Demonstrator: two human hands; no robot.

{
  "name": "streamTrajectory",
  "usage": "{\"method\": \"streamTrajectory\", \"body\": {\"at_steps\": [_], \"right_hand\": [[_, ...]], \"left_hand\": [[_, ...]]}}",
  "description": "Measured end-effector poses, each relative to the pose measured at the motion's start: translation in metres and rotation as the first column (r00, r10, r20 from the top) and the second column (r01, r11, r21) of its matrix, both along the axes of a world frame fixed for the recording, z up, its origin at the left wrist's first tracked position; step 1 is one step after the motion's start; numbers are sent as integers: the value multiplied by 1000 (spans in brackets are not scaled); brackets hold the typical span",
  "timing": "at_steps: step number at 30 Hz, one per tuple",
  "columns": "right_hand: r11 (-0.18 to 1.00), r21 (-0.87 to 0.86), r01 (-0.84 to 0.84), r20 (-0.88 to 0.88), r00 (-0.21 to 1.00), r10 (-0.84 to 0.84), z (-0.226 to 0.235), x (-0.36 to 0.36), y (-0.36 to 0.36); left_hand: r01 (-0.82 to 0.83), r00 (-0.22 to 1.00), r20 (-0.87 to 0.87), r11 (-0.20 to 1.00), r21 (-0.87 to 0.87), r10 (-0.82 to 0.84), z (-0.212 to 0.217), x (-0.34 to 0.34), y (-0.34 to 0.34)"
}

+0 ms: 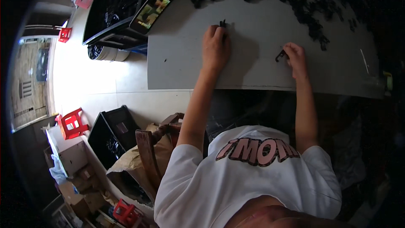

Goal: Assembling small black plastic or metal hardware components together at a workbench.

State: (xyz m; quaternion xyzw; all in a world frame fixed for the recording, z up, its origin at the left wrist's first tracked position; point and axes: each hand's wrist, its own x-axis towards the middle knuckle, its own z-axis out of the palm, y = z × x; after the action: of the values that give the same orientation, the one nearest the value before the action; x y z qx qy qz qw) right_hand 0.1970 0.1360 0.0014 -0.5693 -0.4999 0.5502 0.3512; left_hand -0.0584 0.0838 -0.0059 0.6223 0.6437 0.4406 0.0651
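My left hand [216, 47] is over the grey table [181, 67], its fingers closed around a small black plastic part [223, 23] that pokes out beyond the fingertips. To the right and a little nearer, my right hand [296, 59] pinches another small black plastic part [279, 56], narrow and tilted. The two hands are well apart. How far each part reaches inside the fingers is hidden. More black parts of a similar look [310, 17] lie in a loose heap at the far right of the table, with several scattered along its far side.
At the table's left corner stands a black crate [101, 33] full of black parts, with a phone [152, 10] propped against it. Below are a bucket [114, 55], another black crate [120, 122], a wooden chair [147, 147], a paper sack [130, 164] and a red stool [72, 123].
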Motion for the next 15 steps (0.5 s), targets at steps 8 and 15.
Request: {"method": "streamTrajectory", "body": {"at_steps": [8, 15], "right_hand": [[820, 271, -504, 661, 717, 222, 10, -23, 14], [845, 420, -331, 609, 793, 8, 13, -12, 6]], "left_hand": [[-33, 999, 12, 999, 2, 33, -3, -2, -2], [-7, 999, 34, 1000, 23, 6, -3, 1, 2]]}}
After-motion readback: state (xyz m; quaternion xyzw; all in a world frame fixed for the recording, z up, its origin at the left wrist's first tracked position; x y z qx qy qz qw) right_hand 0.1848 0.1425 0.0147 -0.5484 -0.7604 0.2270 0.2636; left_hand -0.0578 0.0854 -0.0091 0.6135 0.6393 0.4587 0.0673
